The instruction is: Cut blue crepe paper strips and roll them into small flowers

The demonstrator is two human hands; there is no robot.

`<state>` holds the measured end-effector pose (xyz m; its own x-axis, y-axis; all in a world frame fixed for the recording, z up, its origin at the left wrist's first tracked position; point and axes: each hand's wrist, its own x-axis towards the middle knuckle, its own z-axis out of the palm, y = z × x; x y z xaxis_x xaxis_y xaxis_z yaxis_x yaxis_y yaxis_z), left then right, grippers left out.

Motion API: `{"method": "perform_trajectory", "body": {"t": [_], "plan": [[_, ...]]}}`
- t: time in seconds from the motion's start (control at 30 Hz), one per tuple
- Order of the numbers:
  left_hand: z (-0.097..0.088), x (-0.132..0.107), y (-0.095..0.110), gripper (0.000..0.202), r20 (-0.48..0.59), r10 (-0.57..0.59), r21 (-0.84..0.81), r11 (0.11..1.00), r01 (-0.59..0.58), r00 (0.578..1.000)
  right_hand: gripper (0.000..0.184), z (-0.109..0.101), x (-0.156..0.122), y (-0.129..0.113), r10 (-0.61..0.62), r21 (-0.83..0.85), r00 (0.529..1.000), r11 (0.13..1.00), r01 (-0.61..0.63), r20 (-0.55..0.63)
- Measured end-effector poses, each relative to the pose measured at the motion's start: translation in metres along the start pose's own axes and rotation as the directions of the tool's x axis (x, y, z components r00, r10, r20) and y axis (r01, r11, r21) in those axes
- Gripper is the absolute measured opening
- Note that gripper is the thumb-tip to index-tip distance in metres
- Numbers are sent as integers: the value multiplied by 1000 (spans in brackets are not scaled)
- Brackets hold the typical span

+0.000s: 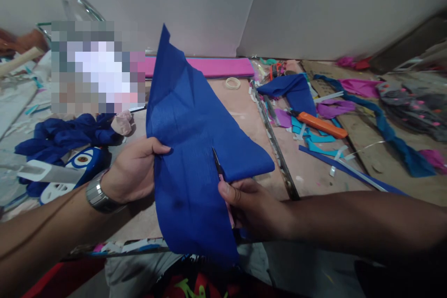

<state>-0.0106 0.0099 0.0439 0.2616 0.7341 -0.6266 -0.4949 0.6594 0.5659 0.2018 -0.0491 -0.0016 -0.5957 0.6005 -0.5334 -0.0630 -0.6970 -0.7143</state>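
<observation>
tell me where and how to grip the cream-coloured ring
Pinch the cream-coloured ring by its right-hand rim, probably best from above and the right: it lies flat, its open centre may admit a fingertip, and the broad blue paper-like sheet is on its left.

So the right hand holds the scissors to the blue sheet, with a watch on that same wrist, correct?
Not quite: the head view shows the watch on the wrist of the left hand. The right hand does hold the scissors to the blue sheet.
</observation>
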Motion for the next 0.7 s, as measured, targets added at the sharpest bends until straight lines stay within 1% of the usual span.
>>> {"method": "perform_trajectory", "body": {"t": [0.1, 0.27, 0.43, 0.7], "plan": [[-1, 0, 0, 57, 6, 14, 24, 1000, -14, 1000, 67, 0, 1, 1, -31, 80, 999, 996, 33, -23], [0, -1, 0, 61, -11, 14, 47, 999, -13, 1000, 65, 0, 2, 4, -41, 120, 999, 992, 43, -18], [0, -1, 1, 62, -7, 9, 45, 999, -9, 1000, 63, 0, 2, 4, -15, 174, 1000, 984, 19, -23], [-1, 1, 2, 66, -21, -26, 63, 998, 27, 999, 62, 2, 3, 2, -40, 161, 999, 986, 38, 8]]}}
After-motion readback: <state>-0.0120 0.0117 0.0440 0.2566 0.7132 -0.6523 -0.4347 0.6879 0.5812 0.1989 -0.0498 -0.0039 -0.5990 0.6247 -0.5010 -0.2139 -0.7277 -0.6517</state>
